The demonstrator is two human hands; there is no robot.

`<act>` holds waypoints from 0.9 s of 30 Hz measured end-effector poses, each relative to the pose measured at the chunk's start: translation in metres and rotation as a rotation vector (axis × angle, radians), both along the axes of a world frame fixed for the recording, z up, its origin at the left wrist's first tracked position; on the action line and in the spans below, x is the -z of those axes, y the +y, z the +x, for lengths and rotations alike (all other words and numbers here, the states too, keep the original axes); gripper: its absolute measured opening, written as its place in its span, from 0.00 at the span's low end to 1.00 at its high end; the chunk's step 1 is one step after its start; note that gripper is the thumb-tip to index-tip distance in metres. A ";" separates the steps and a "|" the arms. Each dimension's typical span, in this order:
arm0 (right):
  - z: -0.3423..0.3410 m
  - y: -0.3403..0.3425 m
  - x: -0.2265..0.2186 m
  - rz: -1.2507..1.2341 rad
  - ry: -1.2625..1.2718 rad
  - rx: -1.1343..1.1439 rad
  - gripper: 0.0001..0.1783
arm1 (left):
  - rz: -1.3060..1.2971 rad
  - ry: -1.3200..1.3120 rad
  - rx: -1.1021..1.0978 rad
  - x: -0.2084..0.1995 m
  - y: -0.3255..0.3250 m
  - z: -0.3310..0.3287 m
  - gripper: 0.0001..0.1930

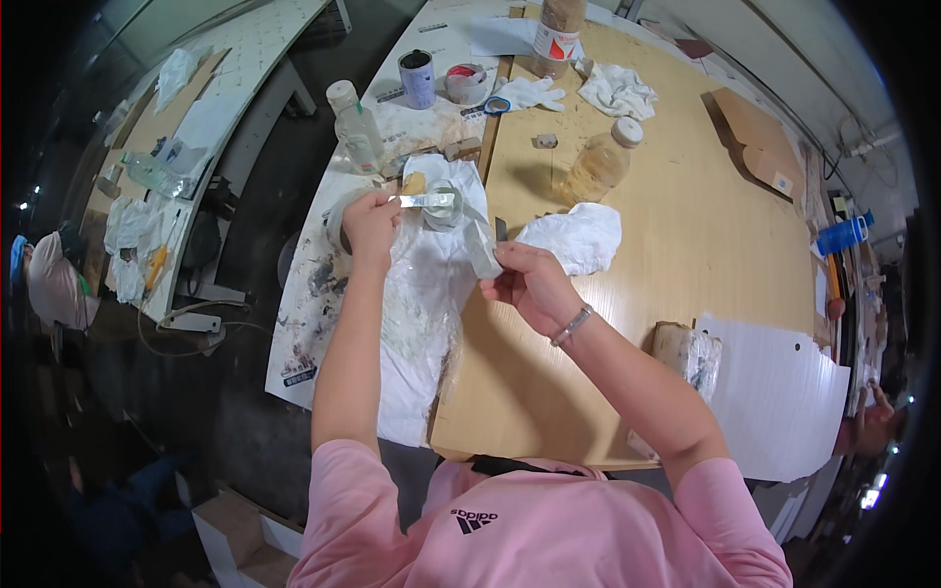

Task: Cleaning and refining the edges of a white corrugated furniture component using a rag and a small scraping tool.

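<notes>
My left hand (371,229) is closed round one end of a flat, shiny silver strip (421,200). The strip reaches right, over a small round clear container (444,214), whose kind I cannot make out. Between the fingertips of my right hand (529,282) is a flat pale grey strip (480,248), slanting up toward the same container. Whether the two strips touch is unclear. Below them lies a white cloth (412,382) with crumpled clear plastic on it. A crumpled white rag (573,238) sits right of my right hand.
Left of the cloth stands a clear bottle (360,137) with a white cap. Farther back are a dark-rimmed can (418,80), a tape roll (467,84) and a white glove (529,94). A yellowish bottle (596,169) leans on the board (686,225); a wrapped block (686,358) lies right.
</notes>
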State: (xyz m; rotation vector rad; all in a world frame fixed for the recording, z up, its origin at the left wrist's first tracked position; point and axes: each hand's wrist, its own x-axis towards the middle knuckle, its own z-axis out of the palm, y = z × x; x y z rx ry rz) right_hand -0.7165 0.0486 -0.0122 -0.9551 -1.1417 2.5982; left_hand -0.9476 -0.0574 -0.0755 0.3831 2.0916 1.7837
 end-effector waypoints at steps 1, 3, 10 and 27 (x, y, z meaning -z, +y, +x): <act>-0.008 0.002 0.003 0.016 -0.014 0.021 0.11 | 0.088 -0.202 -0.031 -0.002 -0.003 0.002 0.03; -0.024 0.006 0.007 0.037 -0.028 0.036 0.12 | 0.147 -0.289 -0.070 -0.006 -0.008 0.004 0.02; -0.057 0.016 0.023 0.036 -0.043 0.055 0.14 | 0.313 -0.401 -0.065 -0.030 -0.029 0.024 0.02; -0.061 0.021 0.021 -0.040 0.009 0.071 0.13 | 0.331 -0.328 0.095 -0.014 -0.038 0.064 0.01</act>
